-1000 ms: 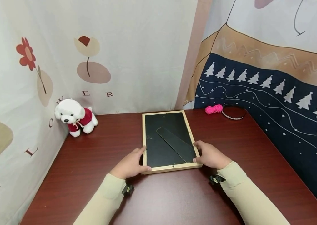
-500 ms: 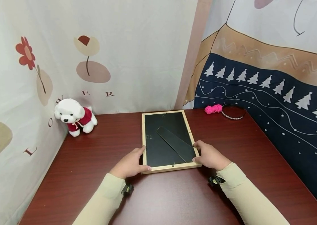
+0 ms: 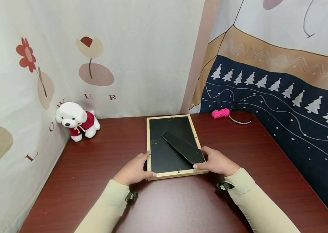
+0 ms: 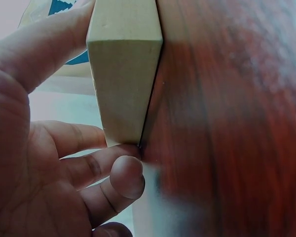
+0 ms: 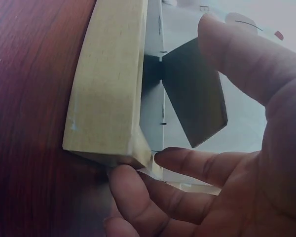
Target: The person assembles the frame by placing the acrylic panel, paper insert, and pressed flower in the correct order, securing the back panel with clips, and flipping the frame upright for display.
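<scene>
A photo frame [image 3: 178, 171] with a pale wooden rim and black backing lies back side up on the table. Its black stand leg [image 3: 184, 149] tilts up from the backing at the lower end. My left hand [image 3: 133, 170] grips the near left corner, thumb on the front rim and fingers along the left side. In the left wrist view, its fingertips reach the wooden edge [image 4: 121, 84]. My right hand [image 3: 219, 161] is at the near right corner, thumb against the leg's lower end. In the right wrist view, its other fingers bend at the frame's edge and the thumb overlaps the raised leg [image 5: 195, 94].
A white plush dog [image 3: 78, 119] in a red outfit sits at the back left. Pink yarn [image 3: 220, 113] and a dark headband [image 3: 241, 122] lie at the back right. Printed curtains [image 3: 146, 64] hang behind the reddish-brown table [image 3: 108, 129].
The stand leg lay flat against the backing and now stands raised at its lower end. My right thumb has shifted left onto it; my left hand keeps its place.
</scene>
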A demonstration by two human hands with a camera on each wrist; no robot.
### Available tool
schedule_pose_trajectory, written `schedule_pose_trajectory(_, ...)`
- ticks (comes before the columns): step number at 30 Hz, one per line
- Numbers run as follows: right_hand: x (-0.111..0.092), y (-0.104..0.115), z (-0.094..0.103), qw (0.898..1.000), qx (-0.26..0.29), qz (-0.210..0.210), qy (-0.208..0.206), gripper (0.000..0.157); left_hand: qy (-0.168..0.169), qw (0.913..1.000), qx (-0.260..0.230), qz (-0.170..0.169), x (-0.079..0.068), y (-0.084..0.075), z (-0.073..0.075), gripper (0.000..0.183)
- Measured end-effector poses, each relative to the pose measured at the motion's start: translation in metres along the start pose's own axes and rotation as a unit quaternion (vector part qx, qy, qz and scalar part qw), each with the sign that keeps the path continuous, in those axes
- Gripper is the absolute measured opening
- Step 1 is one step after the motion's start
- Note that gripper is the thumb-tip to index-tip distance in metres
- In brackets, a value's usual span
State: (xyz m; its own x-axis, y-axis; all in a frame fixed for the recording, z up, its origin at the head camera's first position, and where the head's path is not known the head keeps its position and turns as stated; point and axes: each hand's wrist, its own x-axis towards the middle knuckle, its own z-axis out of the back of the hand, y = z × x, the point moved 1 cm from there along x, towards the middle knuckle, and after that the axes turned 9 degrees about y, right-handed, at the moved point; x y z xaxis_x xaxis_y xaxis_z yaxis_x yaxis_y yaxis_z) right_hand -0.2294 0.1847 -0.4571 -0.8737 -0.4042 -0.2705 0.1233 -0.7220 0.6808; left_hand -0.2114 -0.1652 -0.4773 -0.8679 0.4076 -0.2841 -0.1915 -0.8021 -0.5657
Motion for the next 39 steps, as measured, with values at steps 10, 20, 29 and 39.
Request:
schedule_pose_trajectory(10,0.000,-0.004,0.002,0.999,-0.030,0.044,0.008,0.061,-0.001,1.0000,0.001,0.009,-0.001,0.002,-0.002,0.104)
schedule_pose_trajectory(20,-0.002,-0.003,0.005,0.984,-0.178,0.016,0.028,0.065,0.001,0.9999,0.008,0.007,-0.001,0.001,-0.002,0.103)
schedule_pose_trajectory(29,-0.004,0.005,0.000,0.944,-0.330,0.017,0.001,0.063,0.001,1.0000,0.003,0.008,-0.001,0.002,0.000,0.104)
schedule_pose_trajectory(39,-0.004,0.003,0.005,0.937,-0.348,0.022,0.000,0.060,0.005,0.9999,0.012,0.006,0.002,0.002,0.000,0.105)
